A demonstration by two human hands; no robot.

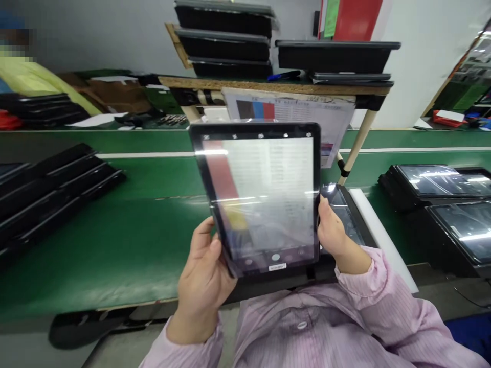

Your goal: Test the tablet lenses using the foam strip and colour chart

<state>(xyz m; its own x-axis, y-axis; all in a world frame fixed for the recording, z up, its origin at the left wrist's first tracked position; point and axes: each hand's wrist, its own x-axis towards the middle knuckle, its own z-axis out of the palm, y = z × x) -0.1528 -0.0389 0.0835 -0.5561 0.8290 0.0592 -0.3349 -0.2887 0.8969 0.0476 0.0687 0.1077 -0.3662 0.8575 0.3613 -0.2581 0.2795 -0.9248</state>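
Note:
A tablet (268, 199) with a black frame is held up in front of me, its lit screen facing me. The screen shows a camera picture of a printed sheet with colour blocks, and a small white label sits on the lower bezel. My left hand (205, 276) grips the lower left edge, thumb in front. My right hand (332, 230) holds the right edge, its other fingers hidden behind. Beyond the tablet, a printed sheet (295, 110) with colour blocks hangs from a shelf. Another tablet (345, 212) lies on the bench behind my right hand.
Black trays (49, 189) lie stacked on the green bench (134, 245) at left. More tablets in black trays (437, 184) are at right, near a white foam strip (379, 235). Black trays (226, 43) sit on the wooden shelf (276, 87). A person in yellow (46, 76) is at far left.

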